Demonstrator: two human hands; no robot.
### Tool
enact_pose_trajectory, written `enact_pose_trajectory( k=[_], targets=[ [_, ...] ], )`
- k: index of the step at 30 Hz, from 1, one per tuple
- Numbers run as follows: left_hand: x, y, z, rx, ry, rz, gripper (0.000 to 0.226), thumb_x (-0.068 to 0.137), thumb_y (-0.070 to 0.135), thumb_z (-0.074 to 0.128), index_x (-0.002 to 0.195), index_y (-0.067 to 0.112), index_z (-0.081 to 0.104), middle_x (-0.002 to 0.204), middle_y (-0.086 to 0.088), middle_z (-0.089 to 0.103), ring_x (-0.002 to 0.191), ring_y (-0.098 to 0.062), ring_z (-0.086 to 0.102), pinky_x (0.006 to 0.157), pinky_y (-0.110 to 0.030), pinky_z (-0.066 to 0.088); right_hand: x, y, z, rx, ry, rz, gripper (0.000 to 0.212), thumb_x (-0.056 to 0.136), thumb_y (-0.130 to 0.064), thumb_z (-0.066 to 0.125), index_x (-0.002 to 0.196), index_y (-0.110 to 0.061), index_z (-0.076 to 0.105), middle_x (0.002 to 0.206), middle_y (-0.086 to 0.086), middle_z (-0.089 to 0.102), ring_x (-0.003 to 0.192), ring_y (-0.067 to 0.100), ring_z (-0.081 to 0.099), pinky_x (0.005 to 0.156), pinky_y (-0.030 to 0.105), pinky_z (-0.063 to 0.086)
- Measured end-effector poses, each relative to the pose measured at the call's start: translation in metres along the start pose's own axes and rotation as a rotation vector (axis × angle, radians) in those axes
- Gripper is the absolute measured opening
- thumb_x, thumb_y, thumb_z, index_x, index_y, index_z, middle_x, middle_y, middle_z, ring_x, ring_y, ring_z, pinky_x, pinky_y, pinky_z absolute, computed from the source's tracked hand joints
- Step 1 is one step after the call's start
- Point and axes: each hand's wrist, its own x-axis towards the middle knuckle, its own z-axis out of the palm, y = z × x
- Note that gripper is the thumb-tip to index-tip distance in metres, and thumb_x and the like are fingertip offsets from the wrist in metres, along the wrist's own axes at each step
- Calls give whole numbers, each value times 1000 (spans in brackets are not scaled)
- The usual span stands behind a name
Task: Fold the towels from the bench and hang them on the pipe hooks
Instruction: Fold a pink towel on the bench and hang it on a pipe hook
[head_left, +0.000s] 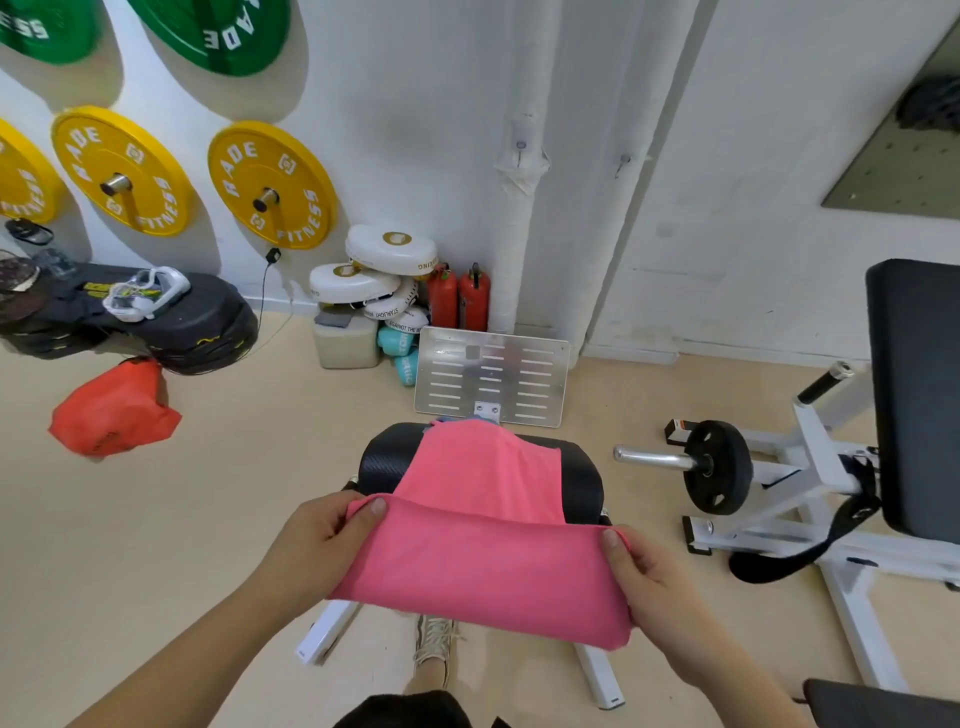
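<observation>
Beige gym floor (208, 519), white wall (415, 104) behind, and in the lower centre of the frame sits the pink towel (483, 566). Its far half drapes over the black bench pad (384, 460), and the near half is doubled toward the camera, with the fold line running straight between two hands. The left hand (317, 545) pinches the fold's left corner, thumb on top. The right hand (649, 577) pinches the right corner the same way. The towel's lower right corner hangs lowest.

There's open floor left of the bench, out to the orange bag (114, 410) at mid left. It's tighter on the right, where a white machine's black weight plate (717, 467) and steel bar point toward the pad. Beyond the pad a slotted metal plate (493, 379) stands upright. Behind it the white pipe (514, 208) rises at upper centre, carrying two small hooks (521, 148).

The fingers under the cloth are hidden. The towel covers most of the bench frame. A blue sliver at the towel's far edge is too small to identify. A shoe (434, 639) peeks out below, at bottom centre.
</observation>
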Motion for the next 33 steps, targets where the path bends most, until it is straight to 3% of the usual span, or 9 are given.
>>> enact_pose_trajectory(
  k=[3,6,10,16,19,24,27,29,33],
  targets=[
    [13,-5,3,32,-71,-39,36,102,29,57,72,10,60,55,14,50,52,-2,43,55,-22,31,11,8,4,28,9,73,33,107,-41,45,99,-41,76,98,14,70,82,20,64,65,38,54],
    [39,-7,6,28,-121,-72,29,103,31,55,85,14,70,72,9,63,67,-10,54,62,-27,40,35,12,4,85,67,113,30,108,-36,47,106,-34,77,104,9,73,96,29,70,70,46,65],
    [90,2,14,-5,-145,-77,25,105,30,51,94,25,73,92,3,72,82,-13,63,64,-21,47,87,6,1,76,164,119,27,108,-34,48,109,-24,73,93,8,71,77,23,66,57,38,57],
    [208,-1,32,97,-185,-98,30,104,34,50,95,12,69,91,-13,70,76,-17,57,70,-31,46,188,-1,-7,32,235,179,20,105,-20,53,98,-27,71,94,12,73,83,24,66,83,57,60],
    [264,-6,46,138,-216,-116,25,105,28,49,88,18,64,82,2,65,74,-13,57,64,-23,42,240,-5,-8,-22,267,231,16,105,-17,53,98,-20,68,96,24,69,78,27,63,74,52,61],
    [339,-26,70,250,-272,-165,29,105,27,48,77,19,54,79,0,62,71,-12,54,61,-23,39,313,6,-8,-148,248,339,16,102,-19,54,96,-24,68,91,8,72,90,31,69,85,55,59],
    [366,-41,81,329,-297,-196,26,104,27,48,79,22,54,81,3,61,72,-9,55,61,-22,38,343,19,-4,-235,199,378,17,101,-16,55,94,-21,69,86,5,74,86,29,71,78,46,61],
    [376,-52,87,383,-312,-222,20,103,27,48,89,19,61,88,4,65,79,-13,59,65,-24,41,353,31,-1,-321,160,387,16,101,-15,55,94,-21,68,88,1,72,90,25,69,73,32,53],
    [380,-76,100,500,-428,-273,17,97,29,51,88,21,61,85,4,65,81,-19,61,69,-32,48,364,55,6,-541,61,406,17,97,-15,54,91,-26,66,89,-6,69,84,14,64,75,32,52]
  ],
)
